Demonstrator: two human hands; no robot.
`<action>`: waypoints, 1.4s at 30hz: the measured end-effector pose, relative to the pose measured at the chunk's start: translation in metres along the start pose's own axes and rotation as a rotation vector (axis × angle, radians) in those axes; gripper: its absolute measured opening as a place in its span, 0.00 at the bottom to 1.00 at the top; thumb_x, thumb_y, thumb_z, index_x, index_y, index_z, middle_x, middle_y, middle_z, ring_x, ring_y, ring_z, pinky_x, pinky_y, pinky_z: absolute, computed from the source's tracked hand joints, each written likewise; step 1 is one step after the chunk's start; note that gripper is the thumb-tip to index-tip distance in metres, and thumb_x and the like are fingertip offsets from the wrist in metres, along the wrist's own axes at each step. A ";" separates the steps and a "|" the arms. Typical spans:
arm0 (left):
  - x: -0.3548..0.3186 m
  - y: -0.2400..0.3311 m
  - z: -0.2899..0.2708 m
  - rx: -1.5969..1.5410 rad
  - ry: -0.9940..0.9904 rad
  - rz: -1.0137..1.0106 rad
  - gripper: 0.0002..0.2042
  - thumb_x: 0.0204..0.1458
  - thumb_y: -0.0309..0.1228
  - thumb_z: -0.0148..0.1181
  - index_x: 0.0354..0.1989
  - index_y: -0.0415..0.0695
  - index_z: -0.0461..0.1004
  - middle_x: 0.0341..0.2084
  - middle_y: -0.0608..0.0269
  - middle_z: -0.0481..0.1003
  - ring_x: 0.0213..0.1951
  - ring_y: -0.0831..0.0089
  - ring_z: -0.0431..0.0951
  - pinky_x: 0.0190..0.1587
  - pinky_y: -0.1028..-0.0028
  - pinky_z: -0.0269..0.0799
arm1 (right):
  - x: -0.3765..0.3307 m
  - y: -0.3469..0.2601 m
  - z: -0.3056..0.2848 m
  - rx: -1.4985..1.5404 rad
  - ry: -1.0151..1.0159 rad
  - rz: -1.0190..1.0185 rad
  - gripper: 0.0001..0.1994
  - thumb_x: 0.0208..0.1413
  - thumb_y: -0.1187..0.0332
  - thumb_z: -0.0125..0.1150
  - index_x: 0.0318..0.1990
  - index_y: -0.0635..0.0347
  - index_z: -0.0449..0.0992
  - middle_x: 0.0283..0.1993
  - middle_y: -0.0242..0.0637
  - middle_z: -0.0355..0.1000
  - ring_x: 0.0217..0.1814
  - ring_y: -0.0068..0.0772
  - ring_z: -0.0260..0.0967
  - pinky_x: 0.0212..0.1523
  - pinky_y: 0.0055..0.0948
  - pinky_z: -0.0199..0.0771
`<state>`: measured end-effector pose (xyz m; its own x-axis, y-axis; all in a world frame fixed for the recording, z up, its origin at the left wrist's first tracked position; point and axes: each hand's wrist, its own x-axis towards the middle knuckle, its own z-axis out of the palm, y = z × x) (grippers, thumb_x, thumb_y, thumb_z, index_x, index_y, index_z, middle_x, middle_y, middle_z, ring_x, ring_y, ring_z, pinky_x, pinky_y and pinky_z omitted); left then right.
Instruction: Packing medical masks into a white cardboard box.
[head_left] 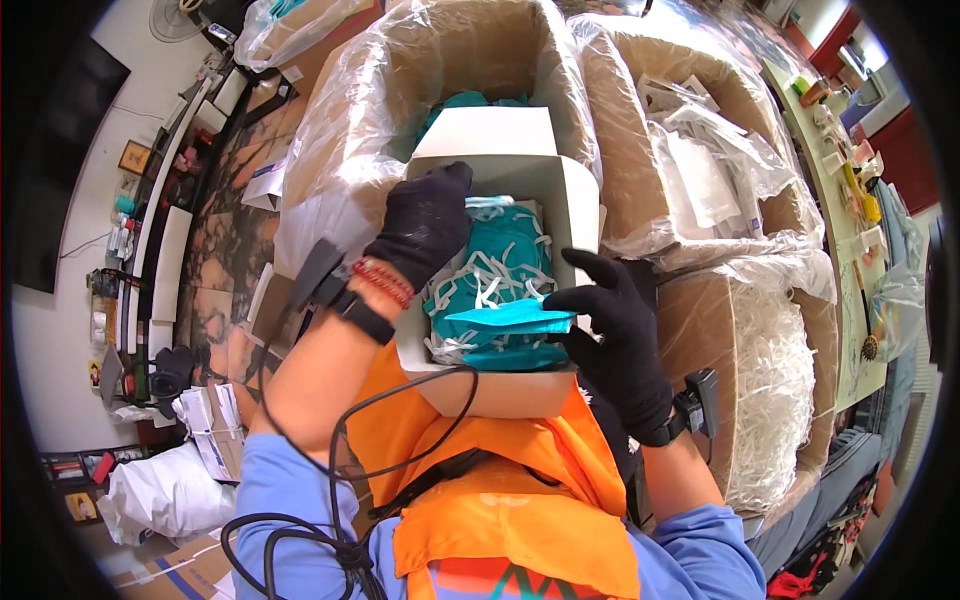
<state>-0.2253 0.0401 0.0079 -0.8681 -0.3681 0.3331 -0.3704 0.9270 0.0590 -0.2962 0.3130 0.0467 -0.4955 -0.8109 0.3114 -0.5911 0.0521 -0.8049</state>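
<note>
A white cardboard box [583, 215] stands in front of me, its back flap raised, filled with teal face masks [492, 268] with white ear loops. My right hand [625, 350], in a black glove, pinches the edge of a single teal mask [510, 318] between thumb and fingers, above the near end of the pile. At the box's left side my left hand [425, 215], also in a black glove, is closed with its fingers curled. A pale blue-white strip [490, 203] lies right at those fingers; what they grip is mostly hidden.
Behind the box stands a plastic-lined carton [350, 90] with more teal items inside. To the right, another lined carton [620, 170] holds clear packets; a nearer one holds white shredded paper [770, 390]. A black cable [345, 440] loops across my lap by the box.
</note>
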 end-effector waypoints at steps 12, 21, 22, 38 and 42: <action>-0.036 0.018 -0.100 -1.591 -0.412 -0.208 0.09 0.60 0.29 0.62 0.44 0.38 0.79 0.40 0.64 0.81 0.42 0.77 0.79 0.49 0.75 0.76 | 0.023 -0.017 0.005 0.527 -0.100 0.314 0.12 0.54 0.72 0.65 0.46 0.63 0.76 0.42 0.34 0.76 0.40 0.20 0.72 0.40 0.23 0.72; -0.096 0.032 -0.064 -1.841 -0.200 -0.476 0.28 0.65 0.53 0.48 0.60 0.41 0.70 0.52 0.59 0.73 0.53 0.71 0.74 0.60 0.71 0.67 | 0.012 -0.020 0.019 0.544 0.087 0.386 0.09 0.55 0.72 0.61 0.44 0.62 0.78 0.33 0.28 0.75 0.32 0.17 0.69 0.33 0.21 0.68; -0.092 0.043 -0.078 -1.882 -0.208 -0.463 0.28 0.65 0.53 0.49 0.59 0.41 0.70 0.52 0.59 0.73 0.53 0.72 0.74 0.58 0.72 0.67 | 0.010 -0.015 0.019 0.459 0.070 0.342 0.08 0.55 0.73 0.61 0.42 0.62 0.78 0.32 0.28 0.75 0.32 0.18 0.69 0.34 0.22 0.69; -0.092 0.062 -0.068 -1.654 -0.021 -0.426 0.14 0.63 0.34 0.56 0.52 0.39 0.74 0.40 0.64 0.78 0.41 0.78 0.77 0.46 0.80 0.73 | 0.001 -0.011 0.021 0.315 0.338 0.306 0.12 0.60 0.71 0.59 0.49 0.63 0.78 0.37 0.35 0.78 0.35 0.23 0.73 0.35 0.25 0.73; -0.093 0.063 -0.068 -1.729 0.047 -0.679 0.15 0.64 0.32 0.55 0.53 0.36 0.73 0.41 0.60 0.78 0.42 0.76 0.77 0.46 0.76 0.74 | 0.004 -0.037 0.029 0.559 0.301 0.436 0.17 0.63 0.70 0.56 0.57 0.63 0.73 0.37 0.35 0.75 0.27 0.18 0.70 0.27 0.19 0.71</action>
<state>-0.1456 0.1372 0.0445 -0.7135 -0.6876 -0.1345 0.1255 -0.3142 0.9410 -0.2577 0.2907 0.0626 -0.8088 -0.5872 -0.0329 0.0671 -0.0365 -0.9971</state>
